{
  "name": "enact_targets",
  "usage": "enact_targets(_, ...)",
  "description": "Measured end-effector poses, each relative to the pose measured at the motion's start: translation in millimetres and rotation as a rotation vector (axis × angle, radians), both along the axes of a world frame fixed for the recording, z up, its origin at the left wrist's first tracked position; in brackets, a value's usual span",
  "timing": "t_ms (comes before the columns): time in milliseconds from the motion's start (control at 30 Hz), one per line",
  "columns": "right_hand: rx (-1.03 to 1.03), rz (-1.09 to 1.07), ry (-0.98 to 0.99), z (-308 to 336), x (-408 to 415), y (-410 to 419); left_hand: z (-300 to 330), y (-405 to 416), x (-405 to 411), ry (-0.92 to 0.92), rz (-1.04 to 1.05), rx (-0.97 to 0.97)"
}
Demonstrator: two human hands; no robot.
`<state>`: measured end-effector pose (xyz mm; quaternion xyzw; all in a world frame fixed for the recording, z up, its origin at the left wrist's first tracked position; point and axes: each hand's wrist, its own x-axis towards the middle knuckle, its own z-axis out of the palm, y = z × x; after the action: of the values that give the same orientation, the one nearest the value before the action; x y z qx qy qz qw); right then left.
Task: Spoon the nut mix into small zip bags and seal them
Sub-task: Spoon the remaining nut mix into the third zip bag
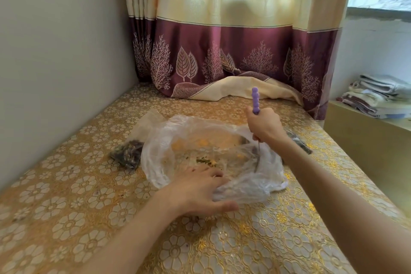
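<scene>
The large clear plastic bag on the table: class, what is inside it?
Inside the large clear plastic bag only a small greenish-yellow remnant of nut mix shows, plus the metal end of the purple-handled spoon held by the right hand. The left hand covers the near edge.

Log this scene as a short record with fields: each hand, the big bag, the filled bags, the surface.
left hand: flat on the near edge of the big bag, fingers spread
right hand: grips the spoon by its purple handle, tip down inside the big bag
big bag: clear plastic, spread open, a few nut bits left
filled bags: one at left, one at right partly behind the right arm
tablecloth: gold floral
</scene>
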<state>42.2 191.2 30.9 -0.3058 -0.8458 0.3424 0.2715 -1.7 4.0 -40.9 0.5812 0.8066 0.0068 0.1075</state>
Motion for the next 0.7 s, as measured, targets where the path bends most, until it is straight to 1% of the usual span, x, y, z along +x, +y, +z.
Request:
enact_targets(100, 0.049, 0.021, -0.276, 6.1, 3.9, 13.7, -2.2, 2.0, -3.8, 0.013, 0.004, 0.010)
enact_targets(233, 0.353, -0.014, -0.633, 4.8, 16.5, 28.5, -5.4, 5.4, -5.6, 0.054, 0.005, 0.024)
enact_targets(267, 0.400, -0.006, -0.737, 1.9, 19.7, 30.9, -6.9, 6.5, -5.9, 0.065, 0.011, 0.026)
enact_targets(300, 0.412, 0.012, -0.823, -2.1, 22.8, 32.7, -8.7, 7.5, -5.6, 0.067, 0.024, 0.025)
enact_targets(367, 0.346, 0.073, -0.920, -11.6, 29.1, 35.5, -11.9, 9.8, -4.4, 0.052, 0.056, 0.018)
enact_targets(433, 0.260, 0.116, -0.873, -14.9, 33.4, 36.0, -13.8, 12.0, -3.6, 0.034, 0.072, 0.013)
enact_targets(600, 0.201, 0.029, -0.551, 22.2, 29.8, 25.0, -8.3, 18.8, -2.3, -0.032, 0.073, 0.016)
enact_targets(700, 0.147, 0.057, -0.375, 49.1, 20.8, 15.4, -4.4, 23.9, -0.3, -0.094, 0.055, 0.042)
